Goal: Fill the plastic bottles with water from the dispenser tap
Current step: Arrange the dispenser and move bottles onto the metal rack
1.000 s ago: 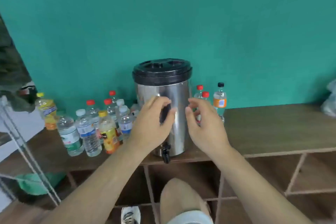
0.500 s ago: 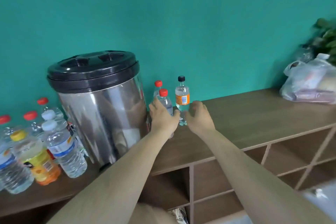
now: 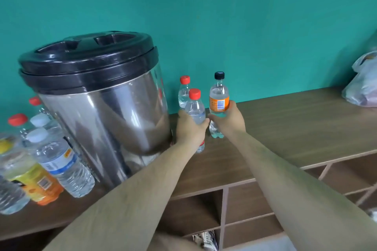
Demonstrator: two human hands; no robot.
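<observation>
- On the wooden surface (image 3: 295, 124), against a teal wall (image 3: 224, 16): one steel dispenser (image 3: 114, 120), cylindrical, with a black lid (image 3: 87, 61) seated on top. It stands left of centre and both forearms pass to its right.
- Red-capped bottle (image 3: 195, 108), clear plastic, upright, just right of the dispenser's lower wall. Its base shows below the wrist, on or very near the surface.
- Left hand (image 3: 190, 128): fingers and thumb curled round the middle of the red-capped bottle, gripping it; cap and shoulder stand clear above the hand.
- Orange-labelled bottle (image 3: 219, 104), black cap, clear, upright, just right of the red-capped bottle. Whether its base touches the surface cannot be told.
- Right hand (image 3: 229, 120): wrapped round the orange-labelled bottle below the label, thumb on the near side, fingers behind. The two hands sit side by side, nearly touching.
- Second red-capped bottle (image 3: 184, 91), clear, standing behind the gripped pair near the wall; not held.
- Cluster of bottles (image 3: 30, 149) left of the dispenser, blurred: among them a white-capped bottle (image 3: 61, 161) with a blue label and a yellow-and-orange bottle (image 3: 34, 181). Well apart from both hands.
- Plastic bag (image 3: 365, 87), translucent, at the far right end of the surface.
- Open compartments (image 3: 193, 210) under the surface.
</observation>
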